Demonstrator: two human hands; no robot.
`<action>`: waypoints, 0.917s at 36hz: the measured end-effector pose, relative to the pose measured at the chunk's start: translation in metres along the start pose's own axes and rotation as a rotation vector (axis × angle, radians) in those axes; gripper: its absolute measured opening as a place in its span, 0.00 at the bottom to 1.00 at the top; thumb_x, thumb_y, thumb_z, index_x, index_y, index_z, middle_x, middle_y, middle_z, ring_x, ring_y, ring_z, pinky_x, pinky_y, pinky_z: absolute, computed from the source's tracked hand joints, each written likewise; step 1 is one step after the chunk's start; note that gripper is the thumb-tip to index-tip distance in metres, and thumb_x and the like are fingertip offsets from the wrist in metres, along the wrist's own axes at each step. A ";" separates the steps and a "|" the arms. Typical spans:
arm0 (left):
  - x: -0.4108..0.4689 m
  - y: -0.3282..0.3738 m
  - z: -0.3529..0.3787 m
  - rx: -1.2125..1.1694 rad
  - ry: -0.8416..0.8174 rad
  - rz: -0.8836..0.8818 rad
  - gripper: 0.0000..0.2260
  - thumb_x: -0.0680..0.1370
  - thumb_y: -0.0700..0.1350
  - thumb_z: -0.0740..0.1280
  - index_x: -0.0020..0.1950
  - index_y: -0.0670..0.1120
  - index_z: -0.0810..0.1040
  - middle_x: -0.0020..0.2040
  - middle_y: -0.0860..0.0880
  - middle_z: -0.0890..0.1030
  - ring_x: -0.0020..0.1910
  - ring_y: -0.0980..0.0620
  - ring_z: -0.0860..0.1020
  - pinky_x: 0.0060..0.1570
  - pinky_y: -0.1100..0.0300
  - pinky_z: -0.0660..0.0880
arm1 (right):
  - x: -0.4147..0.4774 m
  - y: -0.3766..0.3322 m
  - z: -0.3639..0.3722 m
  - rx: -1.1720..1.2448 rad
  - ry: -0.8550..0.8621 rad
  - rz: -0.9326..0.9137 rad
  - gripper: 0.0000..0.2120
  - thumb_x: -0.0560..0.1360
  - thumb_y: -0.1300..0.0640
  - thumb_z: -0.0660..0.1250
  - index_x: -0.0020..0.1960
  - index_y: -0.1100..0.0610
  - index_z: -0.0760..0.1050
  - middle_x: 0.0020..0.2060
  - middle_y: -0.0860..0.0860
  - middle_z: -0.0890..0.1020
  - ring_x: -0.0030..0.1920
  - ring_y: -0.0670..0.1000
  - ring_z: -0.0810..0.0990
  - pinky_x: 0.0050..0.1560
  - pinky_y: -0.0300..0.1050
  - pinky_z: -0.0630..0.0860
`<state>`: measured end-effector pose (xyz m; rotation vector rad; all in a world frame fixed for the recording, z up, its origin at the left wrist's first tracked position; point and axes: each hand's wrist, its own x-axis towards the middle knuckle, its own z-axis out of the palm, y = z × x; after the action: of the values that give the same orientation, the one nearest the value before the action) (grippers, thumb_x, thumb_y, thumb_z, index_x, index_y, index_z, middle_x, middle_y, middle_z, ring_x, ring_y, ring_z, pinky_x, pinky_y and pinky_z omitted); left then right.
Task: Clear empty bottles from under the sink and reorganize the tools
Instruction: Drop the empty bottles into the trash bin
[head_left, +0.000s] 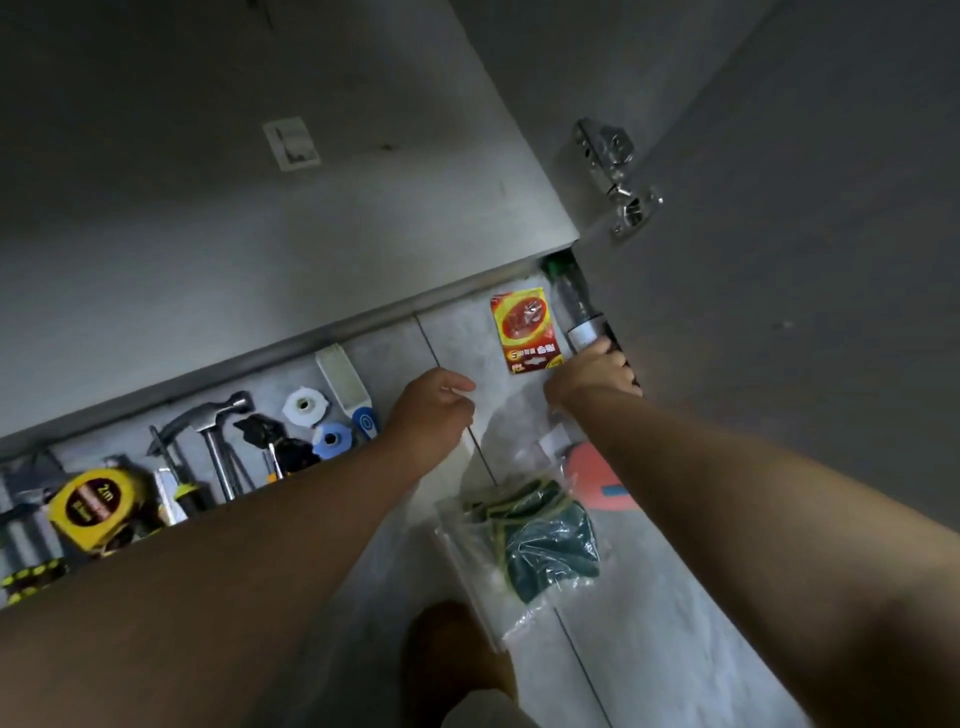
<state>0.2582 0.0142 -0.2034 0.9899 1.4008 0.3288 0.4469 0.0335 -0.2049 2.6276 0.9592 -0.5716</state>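
A clear plastic bottle with a green cap (571, 299) lies on the tiled floor against the open cabinet door's lower edge. My right hand (597, 371) is closed around its near end. My left hand (434, 410) hovers loosely curled over the floor tiles and holds nothing. A red and yellow packet (525, 330) lies flat just left of the bottle. Along the cabinet's base to the left lie a hammer (213, 421), a yellow tape measure (93, 506), black pliers (275, 439) and a blue tape roll (332, 439).
A clear plastic bag with green and yellow contents (535, 540) lies near my knee. An orange object (597, 480) sits partly under my right forearm. The open cabinet door (779, 260) with its metal hinge (618, 176) stands at the right. A white brush (345, 384) lies by the tools.
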 end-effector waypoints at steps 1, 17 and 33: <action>0.001 0.000 0.000 -0.067 -0.001 -0.016 0.09 0.79 0.37 0.67 0.58 0.44 0.80 0.54 0.41 0.83 0.51 0.41 0.83 0.51 0.49 0.81 | 0.000 -0.001 0.000 0.002 0.014 0.004 0.43 0.71 0.47 0.72 0.76 0.58 0.52 0.72 0.59 0.65 0.72 0.61 0.66 0.68 0.58 0.66; -0.010 0.009 -0.011 -0.374 -0.148 -0.086 0.14 0.77 0.59 0.70 0.59 0.55 0.81 0.56 0.51 0.85 0.57 0.49 0.83 0.51 0.55 0.78 | -0.081 -0.028 0.015 0.808 -0.208 -0.132 0.34 0.71 0.45 0.74 0.66 0.59 0.62 0.61 0.59 0.74 0.58 0.60 0.79 0.57 0.56 0.79; -0.019 -0.020 -0.082 -0.440 -0.207 -0.267 0.18 0.77 0.53 0.72 0.63 0.47 0.78 0.49 0.40 0.86 0.41 0.43 0.85 0.39 0.49 0.82 | -0.021 -0.040 0.006 0.307 -0.109 -0.486 0.34 0.72 0.59 0.71 0.75 0.53 0.61 0.71 0.58 0.62 0.66 0.63 0.73 0.69 0.53 0.71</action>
<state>0.1729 0.0203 -0.1946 0.4560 1.1857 0.3081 0.4042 0.0497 -0.2057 2.5748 1.5985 -1.0354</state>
